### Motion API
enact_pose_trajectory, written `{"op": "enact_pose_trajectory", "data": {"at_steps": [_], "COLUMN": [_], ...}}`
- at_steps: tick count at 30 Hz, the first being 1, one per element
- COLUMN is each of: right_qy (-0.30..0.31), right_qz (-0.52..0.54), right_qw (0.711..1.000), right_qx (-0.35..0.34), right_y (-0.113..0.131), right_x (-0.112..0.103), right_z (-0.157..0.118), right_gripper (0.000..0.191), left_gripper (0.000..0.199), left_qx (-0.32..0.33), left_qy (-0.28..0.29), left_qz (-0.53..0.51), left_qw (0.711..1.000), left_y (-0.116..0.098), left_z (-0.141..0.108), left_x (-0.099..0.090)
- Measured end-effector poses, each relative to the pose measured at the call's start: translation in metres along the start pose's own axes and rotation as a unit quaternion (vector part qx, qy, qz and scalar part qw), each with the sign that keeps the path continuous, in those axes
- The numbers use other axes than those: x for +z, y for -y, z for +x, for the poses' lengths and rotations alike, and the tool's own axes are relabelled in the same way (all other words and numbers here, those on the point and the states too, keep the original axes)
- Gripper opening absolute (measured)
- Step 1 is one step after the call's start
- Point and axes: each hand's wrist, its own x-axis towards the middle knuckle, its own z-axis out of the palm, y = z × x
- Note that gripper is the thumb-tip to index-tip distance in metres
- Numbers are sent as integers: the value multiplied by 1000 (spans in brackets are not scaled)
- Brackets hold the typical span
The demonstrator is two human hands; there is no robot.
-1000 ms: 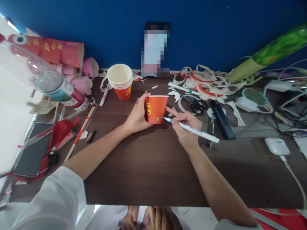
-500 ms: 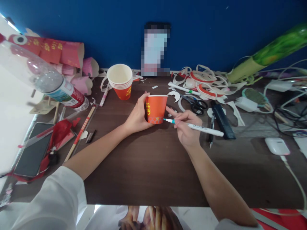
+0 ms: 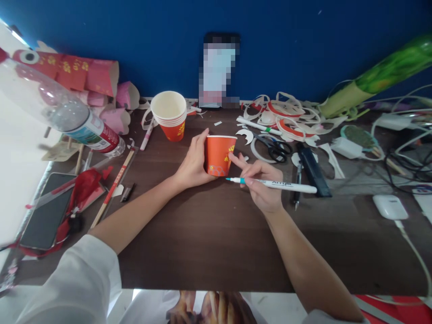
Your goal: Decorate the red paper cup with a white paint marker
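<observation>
An orange paper cup [image 3: 218,155] with yellow print and a grey pattern round its base stands upright in the middle of the table. My left hand [image 3: 194,159] is wrapped round its left side, some fingers hidden behind it. In my right hand [image 3: 265,186] is a white acrylic marker [image 3: 286,185], held like a pen, its teal tip pointing left just below the cup's lower edge. The tip looks apart from the cup. A finger of that hand reaches to the cup's right side near the yellow print.
A stack of paper cups [image 3: 168,112] stands behind on the left. Scissors [image 3: 278,146], paper scraps [image 3: 293,112] and a black case [image 3: 313,168] lie to the right. On the left are a plastic bottle [image 3: 89,128] and a phone [image 3: 47,211]; another phone [image 3: 219,72] leans at the back.
The cup has turned, so its yellow print now shows on the right instead of the left. The marker tip has dropped slightly and shifted left. My left hand stays on the cup.
</observation>
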Motion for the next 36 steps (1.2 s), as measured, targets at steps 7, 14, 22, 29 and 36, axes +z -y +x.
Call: {"op": "enact_pose_trajectory", "data": {"at_steps": [7,14,22,29,36], "right_qy": [-70,-55,-59,-54,-49], "right_qz": [-64,-122,-138,-123,-129], "right_qw": [995,990,988,989,989], "right_qx": [-23,-40,-45,-59,-59], "right_y": [2,11,8,7,6], "right_x": [2,10,11,7,7], "right_z": [2,2,1,2,2], "right_gripper": [15,15,16,19,21], "left_gripper": [102,102,101,105,104], "left_qx": [9,11,16,8,10], "left_qy": [12,0,5,10,8], "left_qz": [18,13,26,37,44], "left_qw": [1000,1000,1000,999,999], "left_y": [-3,-1,-1,-4,-5], "left_z": [-1,-2,-1,-1,-1], "left_x": [-1,0,-1,-2,-3]}}
